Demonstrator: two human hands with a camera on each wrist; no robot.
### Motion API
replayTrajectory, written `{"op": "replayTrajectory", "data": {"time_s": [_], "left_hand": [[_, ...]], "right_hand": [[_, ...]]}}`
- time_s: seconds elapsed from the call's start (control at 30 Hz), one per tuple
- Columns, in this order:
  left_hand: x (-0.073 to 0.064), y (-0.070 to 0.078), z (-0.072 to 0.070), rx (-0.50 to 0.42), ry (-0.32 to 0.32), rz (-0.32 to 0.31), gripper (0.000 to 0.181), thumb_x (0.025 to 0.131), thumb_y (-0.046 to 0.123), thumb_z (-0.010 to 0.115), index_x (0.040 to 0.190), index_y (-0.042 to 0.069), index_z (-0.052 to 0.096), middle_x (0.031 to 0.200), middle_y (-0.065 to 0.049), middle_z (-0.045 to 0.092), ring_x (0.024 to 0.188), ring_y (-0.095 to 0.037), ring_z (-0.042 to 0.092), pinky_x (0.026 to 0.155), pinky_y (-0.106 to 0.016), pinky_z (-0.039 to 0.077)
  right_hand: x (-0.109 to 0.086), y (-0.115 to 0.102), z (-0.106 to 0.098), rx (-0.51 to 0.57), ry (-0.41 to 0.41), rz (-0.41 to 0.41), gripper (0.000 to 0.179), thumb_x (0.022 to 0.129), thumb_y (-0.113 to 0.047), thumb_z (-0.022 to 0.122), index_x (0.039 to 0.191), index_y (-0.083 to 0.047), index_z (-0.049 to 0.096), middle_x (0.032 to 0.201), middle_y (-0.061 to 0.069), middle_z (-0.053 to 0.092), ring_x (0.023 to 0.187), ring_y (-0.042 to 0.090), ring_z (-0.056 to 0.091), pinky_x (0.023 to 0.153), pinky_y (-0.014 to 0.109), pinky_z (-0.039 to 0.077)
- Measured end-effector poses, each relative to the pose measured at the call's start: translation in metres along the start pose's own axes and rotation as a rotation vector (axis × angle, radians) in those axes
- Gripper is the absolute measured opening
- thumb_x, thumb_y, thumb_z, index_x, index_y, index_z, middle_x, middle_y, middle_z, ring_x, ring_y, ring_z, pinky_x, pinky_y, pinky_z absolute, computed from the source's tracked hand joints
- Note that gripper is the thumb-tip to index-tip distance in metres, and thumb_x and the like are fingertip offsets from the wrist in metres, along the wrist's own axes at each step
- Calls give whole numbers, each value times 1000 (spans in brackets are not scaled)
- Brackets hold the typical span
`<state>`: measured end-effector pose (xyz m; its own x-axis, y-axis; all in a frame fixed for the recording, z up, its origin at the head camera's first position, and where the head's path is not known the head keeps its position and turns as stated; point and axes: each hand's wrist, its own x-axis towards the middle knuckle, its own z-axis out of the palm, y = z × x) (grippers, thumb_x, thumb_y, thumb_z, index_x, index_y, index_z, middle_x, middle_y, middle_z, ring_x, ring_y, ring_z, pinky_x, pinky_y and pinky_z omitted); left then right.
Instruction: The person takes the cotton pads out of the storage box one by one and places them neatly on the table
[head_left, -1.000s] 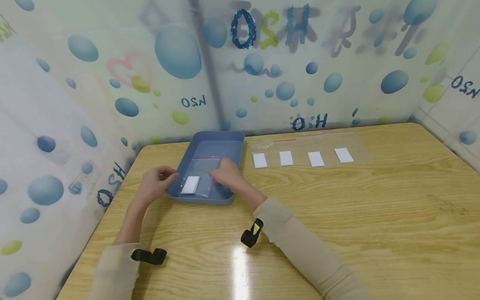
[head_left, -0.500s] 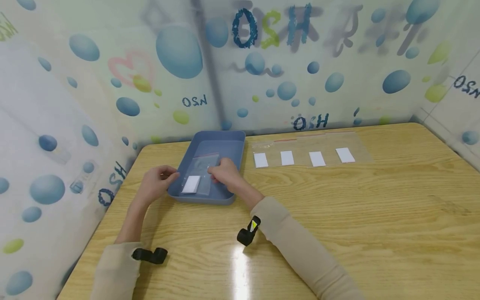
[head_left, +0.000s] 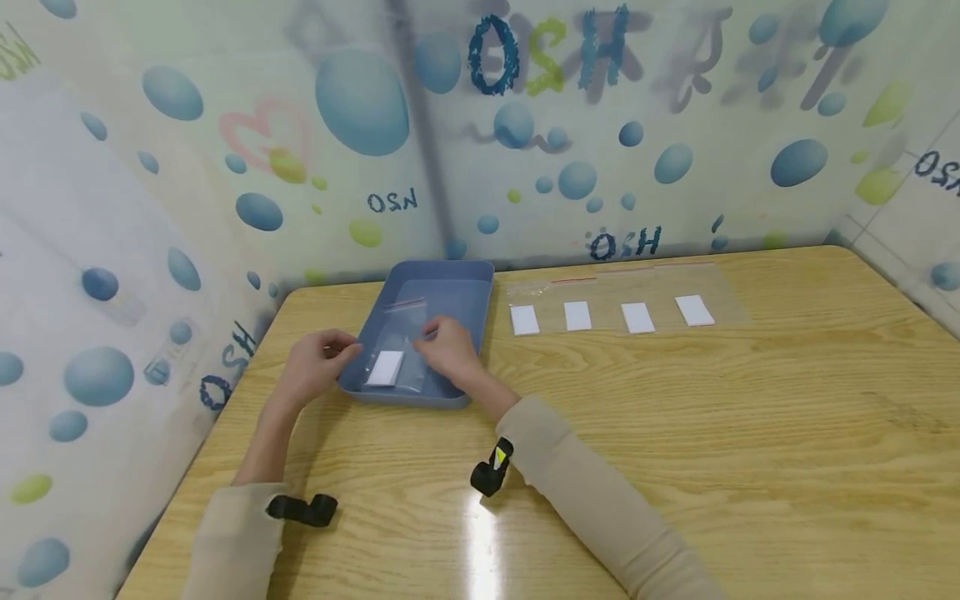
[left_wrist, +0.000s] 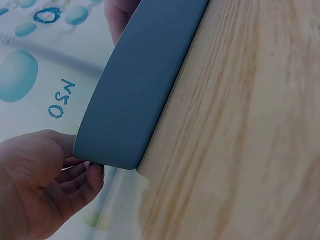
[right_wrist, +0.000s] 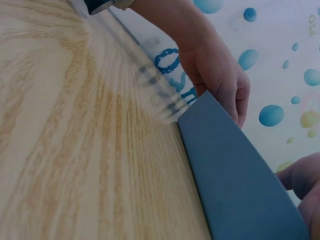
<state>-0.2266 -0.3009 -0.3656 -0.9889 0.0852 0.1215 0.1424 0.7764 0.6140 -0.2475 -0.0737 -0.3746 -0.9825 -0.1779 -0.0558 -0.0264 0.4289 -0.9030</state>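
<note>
A blue-grey tray [head_left: 457, 283] sits at the table's back left. Inside it lies a clear zip bag [head_left: 403, 323] with a red seal line and a white card [head_left: 386, 367] in its lower corner. My left hand [head_left: 318, 367] holds the tray's left rim; the left wrist view shows its thumb over the rim [left_wrist: 76, 145] and fingers curled against the outside. Over the tray, my right hand [head_left: 450, 352] pinches the bag's right edge between thumb and finger, and the bag's upper part bends there. In the right wrist view the tray wall hides most of the right hand [right_wrist: 306, 177].
Right of the tray, several clear zip bags [head_left: 615, 287] lie in a row on the wooden table [head_left: 675, 433], overlapping, each with a white card [head_left: 637, 317]. A patterned wall [head_left: 465, 167] stands close behind and to the left.
The zip bag's upper part has shifted left and away from me and now bends at its right edge. My right fingers have closed on that edge. The left hand stays at the rim.
</note>
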Motion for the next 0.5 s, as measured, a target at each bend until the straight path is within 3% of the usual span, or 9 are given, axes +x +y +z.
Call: {"op": "replayTrajectory", "data": {"time_s": [0.3, 0.5], "left_hand": [[-1, 1, 0, -9, 4, 5, 25, 100, 14, 64, 112, -7, 69, 108, -22, 68, 96, -35, 66, 76, -33, 51], [-2, 1, 0, -10, 7, 15, 24, 100, 14, 64, 111, -7, 69, 106, -22, 69, 96, -35, 67, 75, -32, 51]], "right_hand": [[0, 2, 1, -105, 42, -109, 16, 96, -14, 65, 102, -4, 75, 97, 7, 73, 83, 17, 64, 75, 30, 52], [0, 3, 4, -113, 49, -124, 15, 97, -12, 62, 103, -6, 74, 84, 1, 74, 71, 12, 65, 62, 23, 47]]}}
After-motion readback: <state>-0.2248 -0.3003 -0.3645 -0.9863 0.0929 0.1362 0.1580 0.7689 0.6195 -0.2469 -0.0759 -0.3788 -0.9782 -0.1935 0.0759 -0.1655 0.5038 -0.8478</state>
